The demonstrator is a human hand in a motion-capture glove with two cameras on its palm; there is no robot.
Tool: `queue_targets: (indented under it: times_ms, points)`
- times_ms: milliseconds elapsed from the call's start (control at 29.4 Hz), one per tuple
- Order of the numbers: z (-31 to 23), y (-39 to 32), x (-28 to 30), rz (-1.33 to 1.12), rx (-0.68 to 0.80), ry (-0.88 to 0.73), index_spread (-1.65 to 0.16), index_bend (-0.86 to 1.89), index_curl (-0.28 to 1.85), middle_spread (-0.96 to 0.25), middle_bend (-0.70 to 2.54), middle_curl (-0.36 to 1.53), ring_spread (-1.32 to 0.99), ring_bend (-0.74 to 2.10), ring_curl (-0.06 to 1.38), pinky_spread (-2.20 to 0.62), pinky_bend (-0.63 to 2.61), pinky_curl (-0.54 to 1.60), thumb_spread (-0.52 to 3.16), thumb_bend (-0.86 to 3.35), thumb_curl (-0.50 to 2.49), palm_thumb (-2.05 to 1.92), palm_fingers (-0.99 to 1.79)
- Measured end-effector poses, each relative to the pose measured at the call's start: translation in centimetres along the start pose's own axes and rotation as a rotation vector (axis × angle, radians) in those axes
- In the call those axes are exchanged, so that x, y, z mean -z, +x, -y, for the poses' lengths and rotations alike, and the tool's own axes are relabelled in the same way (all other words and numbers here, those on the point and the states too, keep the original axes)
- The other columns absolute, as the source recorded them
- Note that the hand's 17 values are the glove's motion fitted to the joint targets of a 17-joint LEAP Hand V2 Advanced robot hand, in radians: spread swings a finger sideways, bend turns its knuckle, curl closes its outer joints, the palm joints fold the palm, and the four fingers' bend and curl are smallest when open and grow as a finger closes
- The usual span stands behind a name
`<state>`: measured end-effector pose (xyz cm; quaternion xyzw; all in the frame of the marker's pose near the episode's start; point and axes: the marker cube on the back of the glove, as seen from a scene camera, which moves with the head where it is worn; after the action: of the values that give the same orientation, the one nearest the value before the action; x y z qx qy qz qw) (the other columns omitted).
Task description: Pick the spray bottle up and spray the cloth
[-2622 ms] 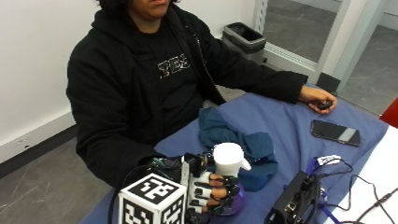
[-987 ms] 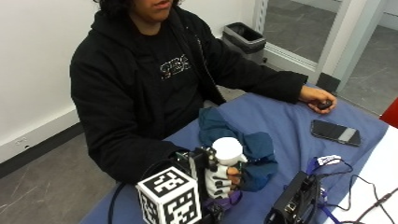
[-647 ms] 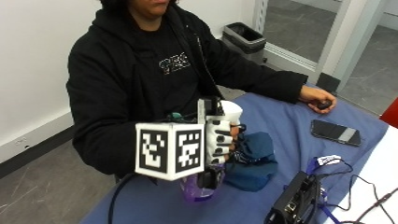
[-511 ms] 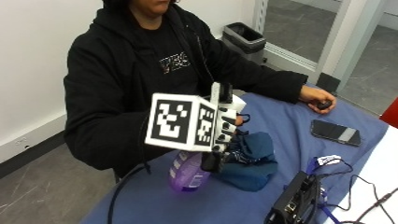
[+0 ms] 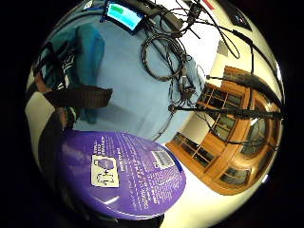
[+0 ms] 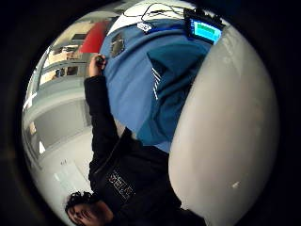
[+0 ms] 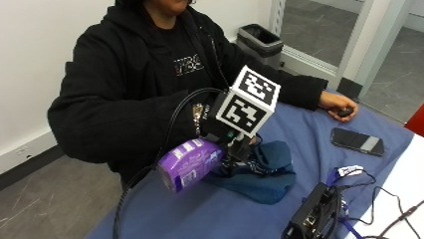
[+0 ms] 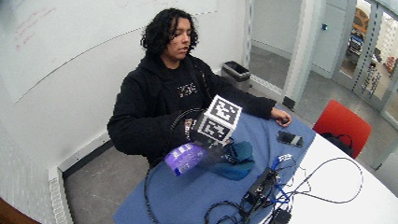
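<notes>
Purple spray bottle (image 7: 189, 163), one cloth (image 7: 265, 172)

A white wall (image 8: 74, 60) is seen behind the seated person, edged at its foot by a dark baseboard (image 7: 23, 167). The floor (image 7: 59, 204) is covered in grey. A black waste bin (image 7: 260, 44) is placed against the wall, beside a glazed doorway with pale frames (image 8: 306, 46). A red chair (image 8: 339, 126) is set at the table's far end. The table (image 8: 187, 196) is covered in blue, and a white surface (image 8: 354, 196) is adjoined to it.
</notes>
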<state>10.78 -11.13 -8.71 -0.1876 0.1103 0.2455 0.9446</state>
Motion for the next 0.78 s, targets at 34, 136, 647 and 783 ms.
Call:
queue_targets:
  times_ms: [34,136,647,783]
  points:
    - [0.2,-0.2,-0.3,-0.019,-0.003,-0.008,-0.25,0.24,0.58,-0.15,0.6,0.58,-0.22,0.6,0.51,-0.28,0.4,0.44,0.13,-0.03,0.76,1.05,1.29]
    - [0.8,-0.6,-1.3,-0.065,-0.016,-0.024,-0.25,0.23,0.59,-0.15,0.6,0.58,-0.22,0.6,0.51,-0.28,0.4,0.44,0.14,-0.03,0.76,1.05,1.29]
    - [3.6,-1.7,-7.5,-0.173,-0.041,-0.142,-0.25,0.22,0.6,-0.15,0.6,0.58,-0.21,0.58,0.51,-0.26,0.4,0.45,0.14,-0.03,0.77,1.05,1.29]
    - [3.8,-2.0,-8.2,-0.19,-0.045,-0.145,-0.25,0.21,0.61,-0.16,0.6,0.58,-0.21,0.59,0.51,-0.26,0.4,0.44,0.14,-0.03,0.78,1.05,1.29]
